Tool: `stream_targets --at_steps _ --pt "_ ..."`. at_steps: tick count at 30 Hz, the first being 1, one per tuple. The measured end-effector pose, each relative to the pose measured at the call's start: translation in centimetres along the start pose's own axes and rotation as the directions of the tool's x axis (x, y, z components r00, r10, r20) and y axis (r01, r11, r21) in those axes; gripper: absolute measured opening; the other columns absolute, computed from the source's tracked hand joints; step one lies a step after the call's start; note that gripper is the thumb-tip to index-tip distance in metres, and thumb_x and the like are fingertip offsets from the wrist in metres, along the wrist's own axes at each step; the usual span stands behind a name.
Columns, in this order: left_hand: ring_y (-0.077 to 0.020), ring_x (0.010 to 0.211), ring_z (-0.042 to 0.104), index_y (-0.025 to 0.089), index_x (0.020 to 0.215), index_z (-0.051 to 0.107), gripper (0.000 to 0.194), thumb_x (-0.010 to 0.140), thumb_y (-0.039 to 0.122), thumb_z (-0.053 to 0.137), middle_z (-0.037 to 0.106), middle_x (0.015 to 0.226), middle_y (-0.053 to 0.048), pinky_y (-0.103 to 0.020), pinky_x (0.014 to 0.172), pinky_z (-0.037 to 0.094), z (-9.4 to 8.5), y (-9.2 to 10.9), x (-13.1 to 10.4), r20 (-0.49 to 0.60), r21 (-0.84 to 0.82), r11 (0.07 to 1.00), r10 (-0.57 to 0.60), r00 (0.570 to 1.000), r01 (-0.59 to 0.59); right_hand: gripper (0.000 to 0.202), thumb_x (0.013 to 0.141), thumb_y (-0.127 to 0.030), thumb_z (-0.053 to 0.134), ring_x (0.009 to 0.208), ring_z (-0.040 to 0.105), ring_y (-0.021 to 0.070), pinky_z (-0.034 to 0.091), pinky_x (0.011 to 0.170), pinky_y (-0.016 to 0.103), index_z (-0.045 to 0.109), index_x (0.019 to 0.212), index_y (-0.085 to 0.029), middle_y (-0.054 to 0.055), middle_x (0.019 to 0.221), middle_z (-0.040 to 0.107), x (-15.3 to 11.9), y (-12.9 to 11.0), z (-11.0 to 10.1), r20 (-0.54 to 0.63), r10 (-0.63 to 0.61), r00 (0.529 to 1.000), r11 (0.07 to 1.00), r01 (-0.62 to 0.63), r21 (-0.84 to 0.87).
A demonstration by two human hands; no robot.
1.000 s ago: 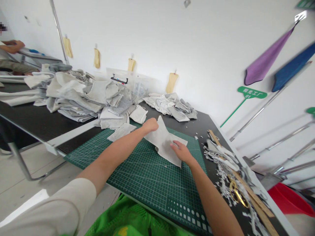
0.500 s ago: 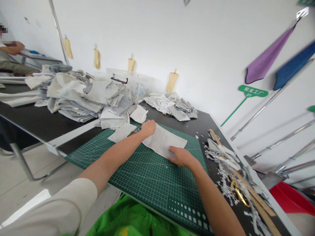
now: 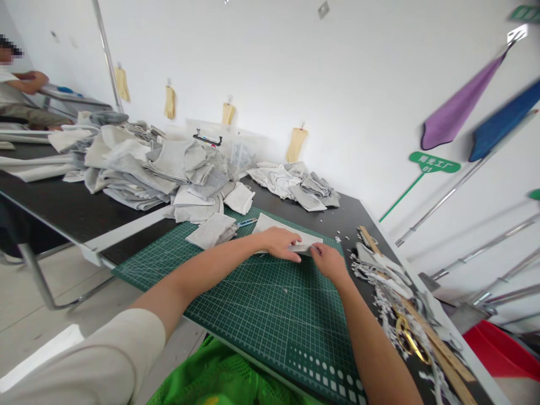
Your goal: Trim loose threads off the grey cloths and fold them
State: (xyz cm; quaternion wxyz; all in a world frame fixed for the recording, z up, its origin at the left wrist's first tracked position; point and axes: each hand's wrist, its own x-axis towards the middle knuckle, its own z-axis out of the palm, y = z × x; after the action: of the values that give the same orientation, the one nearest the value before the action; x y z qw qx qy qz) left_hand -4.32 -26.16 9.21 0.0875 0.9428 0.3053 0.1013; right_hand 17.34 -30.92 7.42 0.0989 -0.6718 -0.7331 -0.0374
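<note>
A light grey cloth piece (image 3: 272,223) lies on the green cutting mat (image 3: 253,292), its near edge lifted and folded over. My left hand (image 3: 282,243) rests on the cloth, fingers apart, touching the raised edge. My right hand (image 3: 329,260) pinches the near right corner of the same cloth between thumb and fingers. Left of my hands, a small folded grey cloth (image 3: 211,230) sits at the mat's back left edge. A blue cutter (image 3: 247,223) lies between that cloth and the grey piece.
Behind left is a large heap of grey cloths (image 3: 126,163); a smaller pile (image 3: 295,183) sits at the back. On the right are a wooden ruler (image 3: 439,337), gold-handled scissors (image 3: 407,337) and scraps. A clear box (image 3: 228,140) stands behind. A person (image 3: 25,93) sits far left.
My left hand has moved right and toward me, from the cloth's far left corner to its near edge. My right hand has shifted slightly right and grips the corner. The near edge is now folded up.
</note>
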Motion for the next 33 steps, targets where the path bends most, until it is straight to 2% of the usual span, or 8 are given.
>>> stream_targets --at_steps 3,6,9,14,18,22,26,33 --pt "-0.0287 0.099 0.060 0.021 0.126 0.048 0.065 0.074 0.060 0.055 0.064 0.111 -0.013 -0.036 0.081 0.044 0.9 1.1 0.0 -0.051 0.072 0.997 0.021 0.998 -0.017 0.041 0.091 -0.046 0.031 0.087 0.062 0.0235 0.041 0.069 0.030 0.064 0.104 -0.024 0.008 0.096 0.068 0.0 0.3 0.5 -0.065 0.015 0.998 0.998 -0.012 0.058" --pt "-0.0287 0.092 0.062 0.018 0.107 0.061 0.035 0.087 0.041 0.042 0.067 0.095 -0.014 -0.038 0.080 0.043 1.2 1.1 0.4 -0.147 0.070 0.987 -0.136 0.980 0.148 0.046 0.091 -0.050 0.029 0.090 0.062 0.0248 0.043 0.073 0.034 0.062 0.109 -0.024 0.008 0.101 0.067 0.1 0.5 1.1 -0.115 -0.006 0.993 0.994 0.019 0.110" --pt "-0.0289 0.091 0.063 0.016 0.100 0.064 0.035 0.090 0.035 0.036 0.068 0.093 -0.015 -0.038 0.080 0.044 0.7 0.4 0.8 -0.229 -0.026 0.967 -0.251 0.941 0.252 0.048 0.086 -0.055 0.041 0.102 0.059 0.0240 0.043 0.087 0.037 0.058 0.117 -0.022 0.009 0.115 0.063 0.3 0.7 1.5 -0.126 -0.117 0.985 0.978 0.137 0.156" --pt "-0.0244 0.094 0.062 0.019 0.098 0.067 0.033 0.088 0.031 0.037 0.068 0.099 -0.011 -0.032 0.081 0.043 0.1 -0.2 1.0 -0.242 -0.106 0.971 -0.236 0.941 0.217 0.077 0.068 -0.054 0.065 0.121 0.048 0.0264 0.018 0.111 0.049 0.043 0.133 -0.019 0.010 0.131 0.052 0.2 1.1 1.9 -0.114 -0.349 0.930 0.910 0.365 0.197" --pt "-0.0214 0.091 0.061 0.018 0.093 0.069 0.033 0.086 0.029 0.039 0.069 0.097 -0.008 -0.028 0.077 0.043 0.1 -0.6 1.3 -0.224 -0.181 0.967 -0.218 0.950 0.179 0.080 0.069 -0.045 0.066 0.123 0.045 0.0270 0.021 0.110 0.048 0.037 0.137 -0.016 0.013 0.136 0.047 -0.3 1.4 1.9 -0.156 -0.423 0.893 0.858 0.450 0.247" --pt "-0.0171 0.076 0.061 0.015 0.080 0.070 0.031 0.082 0.026 0.041 0.069 0.079 -0.005 -0.024 0.065 0.041 0.2 -1.3 1.3 -0.164 -0.265 0.948 -0.226 0.960 0.178 0.057 0.075 -0.038 0.056 0.113 0.053 0.0255 0.039 0.097 0.040 0.050 0.127 -0.018 0.010 0.126 0.056 -0.7 1.4 1.6 -0.158 -0.334 0.929 0.835 0.370 0.407" --pt "-0.0145 0.065 0.058 0.014 0.074 0.069 0.029 0.080 0.030 0.046 0.065 0.065 -0.002 -0.022 0.058 0.039 0.4 -1.5 1.1 -0.096 -0.337 0.928 -0.205 0.974 0.162 0.041 0.088 -0.043 0.034 0.074 0.060 0.0201 0.046 0.069 0.030 0.066 0.095 -0.017 0.005 0.081 0.067 -0.6 1.2 1.3 -0.192 -0.188 0.963 0.850 0.258 0.460" --pt "-0.0151 0.094 0.060 0.021 0.121 0.049 0.046 0.075 0.025 0.055 0.064 0.109 -0.002 -0.024 0.082 0.044 -0.3 0.3 0.3 -0.287 -0.326 0.943 -0.039 0.957 -0.060 0.049 0.089 -0.053 0.032 0.059 0.051 0.0163 0.035 0.054 0.024 0.060 0.069 -0.017 0.001 0.059 0.055 -0.4 1.0 1.1 -0.249 -0.054 0.967 0.861 0.172 0.480"
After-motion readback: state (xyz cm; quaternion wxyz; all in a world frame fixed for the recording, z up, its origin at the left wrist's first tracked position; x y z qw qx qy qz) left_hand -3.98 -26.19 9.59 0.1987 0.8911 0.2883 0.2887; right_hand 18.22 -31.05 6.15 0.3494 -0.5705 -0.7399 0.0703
